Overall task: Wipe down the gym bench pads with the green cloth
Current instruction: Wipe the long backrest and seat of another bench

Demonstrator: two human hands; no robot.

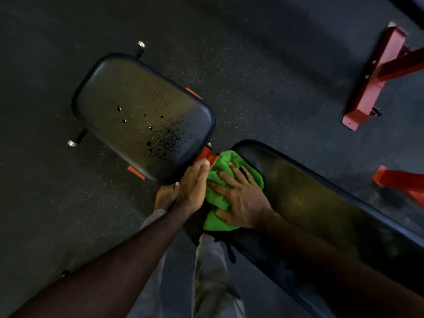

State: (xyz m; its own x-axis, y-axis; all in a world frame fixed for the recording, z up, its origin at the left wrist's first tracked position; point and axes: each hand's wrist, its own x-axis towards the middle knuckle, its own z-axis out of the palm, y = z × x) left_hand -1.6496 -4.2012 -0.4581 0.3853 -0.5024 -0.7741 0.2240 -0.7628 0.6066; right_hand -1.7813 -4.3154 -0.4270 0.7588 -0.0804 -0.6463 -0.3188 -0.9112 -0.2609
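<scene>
Two pads on this bench: seat pad [142, 118] up at the far left, long back pad [321, 203] running off to the near right, with a red hinge bracket [207, 154] in the gap between. Green cloth [226, 191] bunched up on the end of the back pad closest to that gap, spilling a bit over the near edge. Right hand [241, 198] flat on top of it, fingers spread and mostly straight, pressing down rather than grabbing. Left hand [195, 182] just beside the cloth on its left, fingers straight and together, edge-on against the gap by the seat pad; touching the cloth or only next to it, can't really tell. Lots of dark droplets sprayed over the seat pad, thickest toward the hinge end, looks not yet wiped. Back pad looks duller, no clear droplets visible in this light. Cloth looks like soft microfibre, so probably light and floppy, bunching and sliding under a palm instead of holding shape; best handled with a flat spread palm over the middle of the wad, maybe tucking loose corners under. Pad vinyl likely slick when wet, so expect easy gliding. Speckled rubber floor [252, 72] underneath, more red frame [376, 74] off at the far right.
</scene>
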